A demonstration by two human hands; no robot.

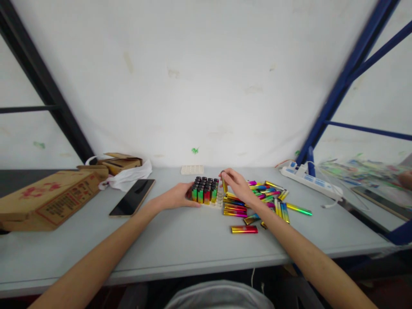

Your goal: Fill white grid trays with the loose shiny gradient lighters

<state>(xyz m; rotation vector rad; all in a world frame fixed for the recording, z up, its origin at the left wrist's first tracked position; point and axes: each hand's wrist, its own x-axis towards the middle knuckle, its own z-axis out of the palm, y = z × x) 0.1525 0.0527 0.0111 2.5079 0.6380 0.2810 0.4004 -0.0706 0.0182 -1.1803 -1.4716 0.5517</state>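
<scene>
Upright lighters (204, 191) with black tops and shiny red, green and yellow bodies stand packed in rows in a white tray (212, 205). My left hand (180, 195) is closed around the tray's left end, its thumb along the front and its fingers partly hidden behind the lighters. Over the tray's right part, where pale holes show, my right hand (236, 183) pinches a yellow lighter (224, 185) held roughly upright. Below and right of that hand lies a loose heap of metallic-coloured lighters (235, 210), partly covered by my right forearm. One red-and-yellow lighter (244, 229) lies apart at the front.
A second white tray (192, 170) lies by the wall. To the left are a phone (133, 197), a white plastic bag (131, 178) and cardboard boxes (51, 195). A power strip (310, 182) sits at right by a blue frame; another person's hand (406, 179) shows at the far right.
</scene>
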